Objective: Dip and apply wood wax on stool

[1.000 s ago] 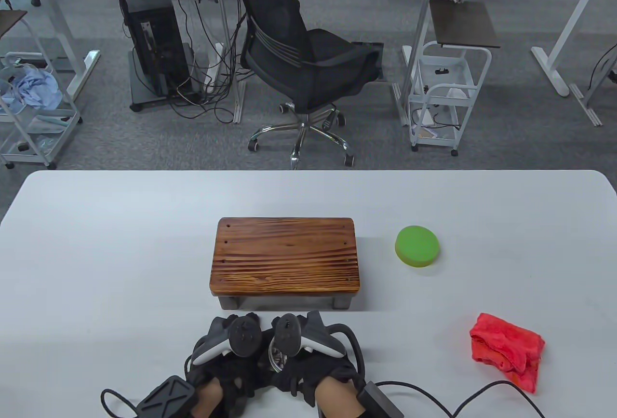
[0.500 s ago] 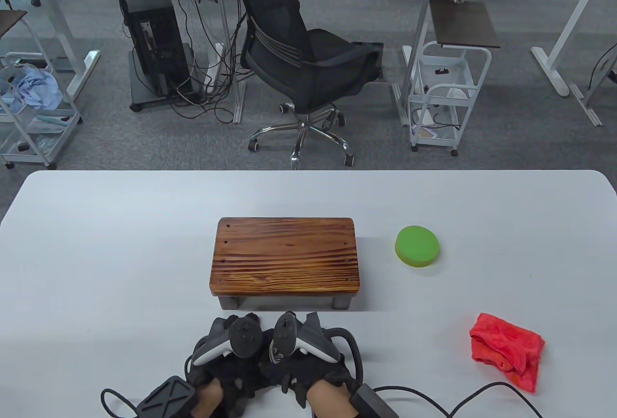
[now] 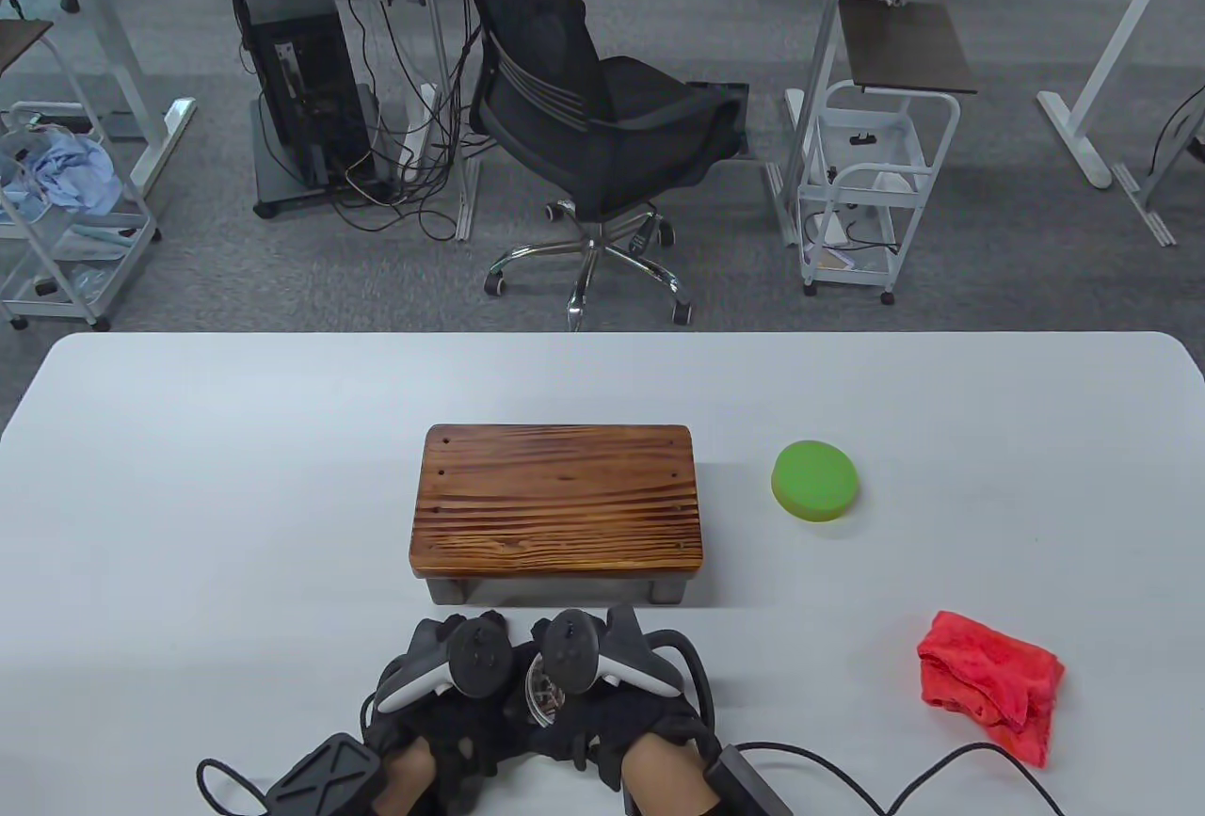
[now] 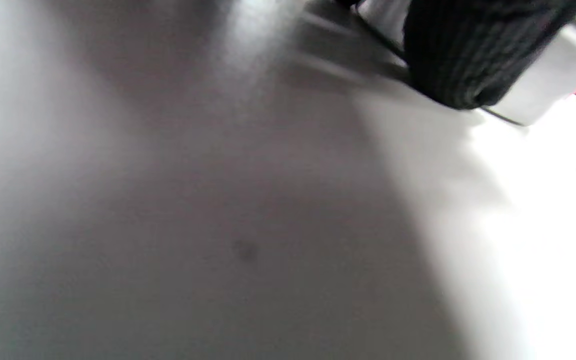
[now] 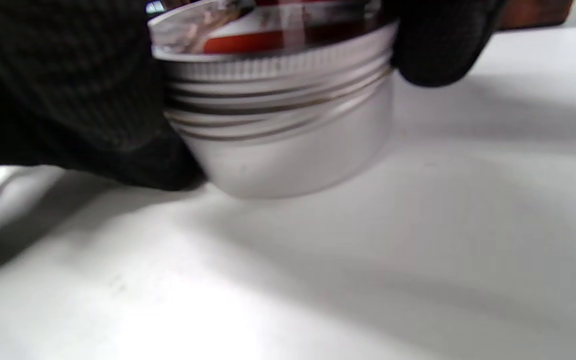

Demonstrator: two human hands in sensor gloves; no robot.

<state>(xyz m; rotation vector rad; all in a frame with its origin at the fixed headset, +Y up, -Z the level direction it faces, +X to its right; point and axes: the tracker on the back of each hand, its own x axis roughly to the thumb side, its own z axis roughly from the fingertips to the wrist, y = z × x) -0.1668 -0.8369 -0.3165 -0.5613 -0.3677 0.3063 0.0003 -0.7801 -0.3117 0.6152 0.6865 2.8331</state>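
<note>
table view: both hands sit at bottom centre of the table point(image 3: 188, 477), left hand point(image 3: 442, 694) and right hand point(image 3: 612, 703) closed around a wax tin point(image 3: 544, 692), just below the stool point(image 3: 557, 501); the step looks like opening it; next likely twisting the lid free; left wrist view: blurred, grip unclear; right wrist view: fingers point(image 5: 68, 90) grip the tin's threaded lid point(image 5: 278, 65).

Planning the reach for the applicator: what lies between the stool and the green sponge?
Only bare table, in the table view: the stool and green sponge sit apart.
</note>
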